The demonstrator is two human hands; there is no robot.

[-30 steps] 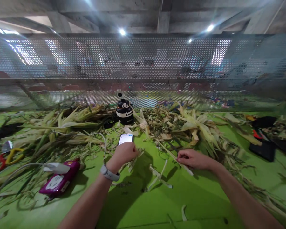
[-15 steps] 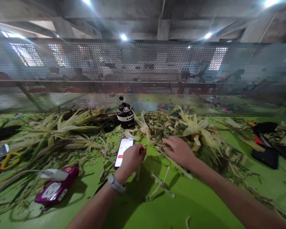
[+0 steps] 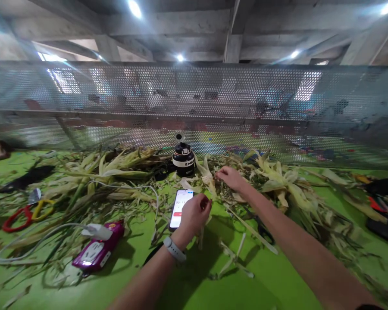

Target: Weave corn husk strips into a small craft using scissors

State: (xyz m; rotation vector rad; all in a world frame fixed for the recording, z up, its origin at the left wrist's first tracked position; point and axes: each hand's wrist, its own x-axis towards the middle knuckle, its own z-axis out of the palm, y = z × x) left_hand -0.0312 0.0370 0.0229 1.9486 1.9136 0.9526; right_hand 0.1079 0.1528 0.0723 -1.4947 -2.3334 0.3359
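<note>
My left hand is curled with its fingertips pinched, just right of a lit phone and partly covering it. A pale strip shows under this hand; whether the fingers hold it, I cannot tell. Farther forward, my right hand reaches into dry corn husk scraps. Its fingers are bent together beside a pale piece of husk, and what lies between them is hidden. A knotted bundle of husk strips rests on the green table between my forearms.
A black bottle stands behind the phone. Corn husks heap up at left, more husks at right. A purple power strip with a charger, and red-and-yellow-handled scissors, lie left. A perforated metal screen closes the back.
My right hand has moved forward to the scraps near the bottle, its fingers drawing together. My left hand keeps its pinch beside the phone. The whole view has shifted somewhat.
</note>
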